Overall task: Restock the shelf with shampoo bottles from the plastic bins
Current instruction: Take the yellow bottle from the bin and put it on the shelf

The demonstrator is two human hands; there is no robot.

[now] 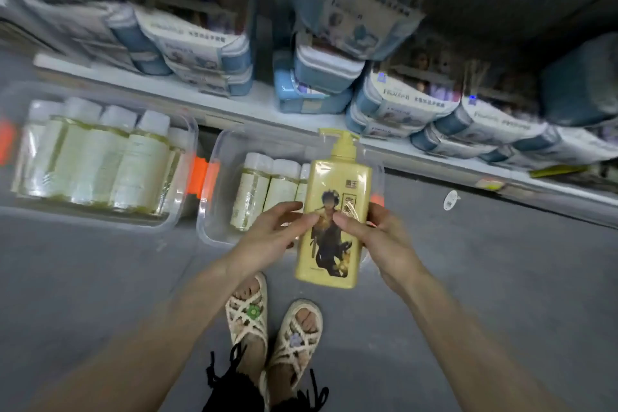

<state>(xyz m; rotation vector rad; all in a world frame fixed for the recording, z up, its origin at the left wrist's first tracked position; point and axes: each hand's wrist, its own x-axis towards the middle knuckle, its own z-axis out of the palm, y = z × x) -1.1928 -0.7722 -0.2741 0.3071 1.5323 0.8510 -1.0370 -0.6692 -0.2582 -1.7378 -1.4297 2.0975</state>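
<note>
**Item: yellow pump bottle** (334, 217). It is held upright in the air over the right bin (209, 207), in front of the lowest shelf (234, 107). It touches neither of them. It has a printed figure on its front and the pump head is at the top.

**Hands.** The left hand (267, 231) and the right hand (378, 234) both grip the bottle at mid-height, one on each side. Each thumb lies across the front label, and the two thumb tips sit close together. The fingers (379, 211) curl round the side edges toward the back. Neither hand is slack.

**Stock on the floor.** The left bin (185, 177) is packed with pale bottles (100, 160) with white caps, lying in a row. The right bin holds a few more of the same bottles (264, 191), with bare space beside them.

**Shelf.** It carries blue-and-white boxed packs (200, 53), which are blurred. No shampoo bottles or free slot can be made out on it.

**Progress (judged).** The task is early to midway. One bottle is lifted but not yet placed. Both bins hold stock, so most of the restocking appears to be left.
</note>
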